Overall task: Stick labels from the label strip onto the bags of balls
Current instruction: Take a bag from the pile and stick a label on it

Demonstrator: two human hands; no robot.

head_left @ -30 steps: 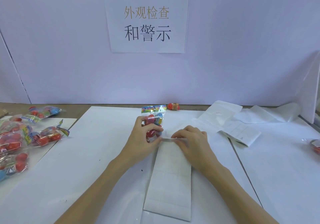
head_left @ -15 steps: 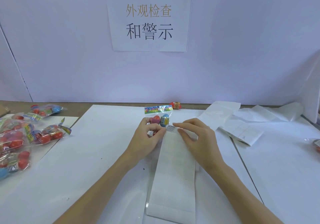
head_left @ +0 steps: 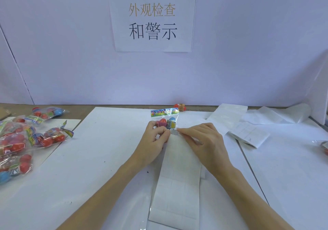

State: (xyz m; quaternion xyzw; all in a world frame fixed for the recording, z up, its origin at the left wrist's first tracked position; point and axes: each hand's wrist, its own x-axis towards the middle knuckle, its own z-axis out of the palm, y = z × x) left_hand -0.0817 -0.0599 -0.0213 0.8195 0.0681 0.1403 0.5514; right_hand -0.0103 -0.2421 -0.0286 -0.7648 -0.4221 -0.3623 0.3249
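Two hands meet over the middle of the bench. The left hand (head_left: 152, 141) has its fingers curled round the lower part of a bag of balls (head_left: 166, 120), holding it against the white paper; the thumb and forefinger come together just beside a small printed label (head_left: 174, 132). The right hand (head_left: 204, 141) lies palm down with its fingers stretched toward the left, and its fingertips (head_left: 180, 131) pinch the right end of that label, which sits at the bag's lower edge, between the two hands. Whether the label is already stuck flat to the bag cannot be told.

The bag's colourful header points away from the person, with a red ball and a blue ball showing through the clear film. Under the right hand and running toward the person lies the label strip (head_left: 177, 185), a long white band ruled into small rectangles.

Further out, a heap of more bags of balls (head_left: 23, 141) rests on the left side of the bench. To the right lie folded lengths of white backing paper (head_left: 248, 133). A red toy (head_left: 180, 106) sits by the wall, and a sheet with printed characters (head_left: 152, 16) hangs above.
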